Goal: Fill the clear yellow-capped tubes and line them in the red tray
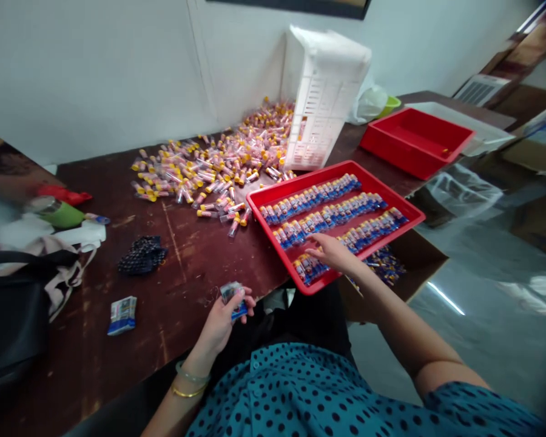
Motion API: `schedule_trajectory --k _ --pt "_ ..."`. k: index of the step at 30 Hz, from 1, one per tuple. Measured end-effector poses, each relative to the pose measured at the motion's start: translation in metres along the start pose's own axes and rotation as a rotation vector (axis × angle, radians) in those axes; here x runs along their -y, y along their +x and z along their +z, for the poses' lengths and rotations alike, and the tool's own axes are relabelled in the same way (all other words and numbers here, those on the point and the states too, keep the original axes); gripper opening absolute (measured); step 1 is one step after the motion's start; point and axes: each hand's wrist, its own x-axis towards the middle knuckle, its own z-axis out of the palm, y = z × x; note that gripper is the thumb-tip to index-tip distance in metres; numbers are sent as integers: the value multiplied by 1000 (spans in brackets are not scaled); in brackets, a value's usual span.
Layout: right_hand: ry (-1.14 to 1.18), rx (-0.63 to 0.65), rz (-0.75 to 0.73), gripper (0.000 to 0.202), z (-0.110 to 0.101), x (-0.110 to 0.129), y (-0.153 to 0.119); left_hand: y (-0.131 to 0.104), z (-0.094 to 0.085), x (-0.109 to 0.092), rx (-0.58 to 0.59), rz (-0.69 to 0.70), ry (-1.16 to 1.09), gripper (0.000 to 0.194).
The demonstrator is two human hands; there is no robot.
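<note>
My left hand is closed around a small stack of blue-and-clear printed wrappers near the table's front edge. Over the near-left part of a red tray reaches my right hand, fingers apart, with nothing visible in them. The tray holds rows of small yellow-capped tubes in blue printed wrappers. Part of the nearest row lies right below my right hand; whether the fingertips touch it, I cannot tell. Another stack of wrappers lies on the table to the left.
Loose yellow-capped tubes are heaped against the wall beside an upended white crate. A second red tray stands at the right. Below the near tray, a cardboard box holds many small pieces. Dark cloth and a black bag lie left.
</note>
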Motion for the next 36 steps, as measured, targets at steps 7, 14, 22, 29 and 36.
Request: schedule_trajectory --k 7,14,22,29,36 --pt "-103 97 -583 24 60 118 111 -5 -17 -4 -62 23 -103 37" --pt "-179 194 -660 18 114 171 155 -24 -43 -18 -221 158 -96 32" --pt "271 294 -667 15 77 155 69 -16 -36 -19 -225 149 -120 33" --pt "397 285 -668 12 57 155 6 -8 -7 -15 -148 141 -23 35" --pt "570 202 -518 18 61 144 -2 -11 -2 -19 -117 125 -19 32"
